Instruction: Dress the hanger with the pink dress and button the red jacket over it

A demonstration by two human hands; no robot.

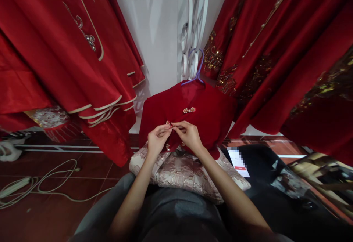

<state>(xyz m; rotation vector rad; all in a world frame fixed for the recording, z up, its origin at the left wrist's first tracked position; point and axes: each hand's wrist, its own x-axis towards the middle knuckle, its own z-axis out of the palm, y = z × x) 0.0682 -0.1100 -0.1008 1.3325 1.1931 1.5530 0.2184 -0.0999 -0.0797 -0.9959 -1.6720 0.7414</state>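
A dark red jacket (212, 111) on a purple hanger (199, 73) rests against my lap. Both hands meet at its front opening, over a beaded fastener (172, 126). My left hand (159, 136) pinches the fastener's left part between thumb and fingers. From the other side, my right hand (188, 133) pinches its right part. Fingertips hide most of this fastener, so I cannot tell whether its halves are joined. Above them is another pearl-and-gold fastener (189, 110), lying across the opening. Lower down, beaded pieces (168, 147) sit apart on either edge. Pale brocade fabric (187, 170) lies beneath the jacket.
Red garments (104, 69) hang at left, and embroidered red ones (264, 62) at right. A white metal rack (193, 25) stands behind the hanger. To the right, a phone (239, 165) and a clear plastic bag (289, 183) lie on a black surface. A cable (41, 190) coils across the tiled floor.
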